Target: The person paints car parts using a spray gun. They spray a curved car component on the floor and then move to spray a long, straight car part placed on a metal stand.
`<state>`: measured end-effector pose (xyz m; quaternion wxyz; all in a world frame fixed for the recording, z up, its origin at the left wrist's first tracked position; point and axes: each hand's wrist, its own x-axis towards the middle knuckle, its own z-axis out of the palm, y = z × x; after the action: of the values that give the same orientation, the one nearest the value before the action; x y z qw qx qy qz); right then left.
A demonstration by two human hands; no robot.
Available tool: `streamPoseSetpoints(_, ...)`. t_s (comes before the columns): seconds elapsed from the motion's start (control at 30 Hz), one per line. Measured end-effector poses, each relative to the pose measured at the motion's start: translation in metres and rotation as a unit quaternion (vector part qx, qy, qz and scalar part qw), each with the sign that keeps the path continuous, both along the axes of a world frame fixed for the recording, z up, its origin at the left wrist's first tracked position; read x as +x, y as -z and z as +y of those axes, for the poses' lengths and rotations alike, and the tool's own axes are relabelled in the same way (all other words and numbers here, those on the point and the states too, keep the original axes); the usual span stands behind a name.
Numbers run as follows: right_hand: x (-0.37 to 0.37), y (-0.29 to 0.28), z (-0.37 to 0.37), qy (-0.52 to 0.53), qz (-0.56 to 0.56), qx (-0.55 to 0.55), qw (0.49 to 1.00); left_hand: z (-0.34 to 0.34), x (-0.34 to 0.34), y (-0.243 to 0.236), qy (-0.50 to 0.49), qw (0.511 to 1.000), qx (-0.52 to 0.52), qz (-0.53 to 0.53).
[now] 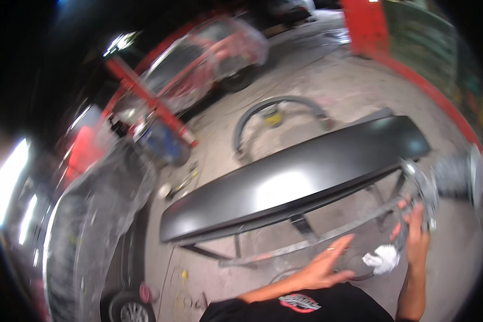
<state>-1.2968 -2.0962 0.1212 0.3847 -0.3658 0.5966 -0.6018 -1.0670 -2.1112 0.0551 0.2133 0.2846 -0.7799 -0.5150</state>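
Observation:
My right hand [416, 231] grips a metallic spray gun [424, 190] near the right end of a long, dark satin panel [273, 177]. The panel lies on a metal stand [303, 228], its upper face catching a bright reflection. Lower in the view, my left hand [324, 268] reaches forward with fingers extended and apart, holding nothing. A crumpled white cloth [381, 259] is between my two hands; what supports it is unclear.
A plastic-sheeted red car [225, 48] stands behind a red post [150, 102]. A curved dark part [284, 98] and a yellow can [272, 118] sit beyond the panel. A sheeted vehicle [83, 225] lines the left; a grey cylindrical object [453, 174] is at right.

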Motion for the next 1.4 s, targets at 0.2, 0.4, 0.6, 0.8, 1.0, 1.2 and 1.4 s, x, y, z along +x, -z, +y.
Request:
streamPoseSetpoints(0.2, 0.079, 0.076, 0.045, -0.149, 0.202, -0.101, 0.963, 0.024, 0.0, -0.02, -0.014, 0.994, -0.04, 0.099)
streamPoseSetpoints(0.4, 0.173, 0.057, 0.045, -0.356, 0.303, -0.081, 0.88, 0.073, 0.084, 0.007, -0.279, 0.951, -0.128, 0.043)
streamPoseSetpoints(0.6, 0.28, 0.004, 0.052, -0.584, 0.326, -0.24, 0.703, 0.139, 0.234, -0.016, -0.608, 0.792, -0.021, 0.045)
streamPoseSetpoints(0.8, 0.274, 0.099, 0.054, -0.597, 0.379, -0.095, 0.701, 0.171, 0.417, -0.105, -0.771, 0.631, -0.012, 0.081)
streamPoseSetpoints(1.0, 0.221, 0.188, 0.076, -0.648, 0.516, 0.098, 0.552, 0.164, 0.592, -0.105, -0.869, 0.493, 0.005, -0.055)
streamPoseSetpoints(1.2, 0.194, 0.226, 0.091, -0.582, 0.464, 0.154, 0.65, 0.121, 0.61, -0.112, -0.856, 0.514, 0.035, -0.046)
streamPoseSetpoints(1.4, 0.191, 0.216, 0.077, -0.592, 0.468, 0.164, 0.635, 0.077, 0.512, -0.173, -0.724, 0.677, 0.118, 0.052)
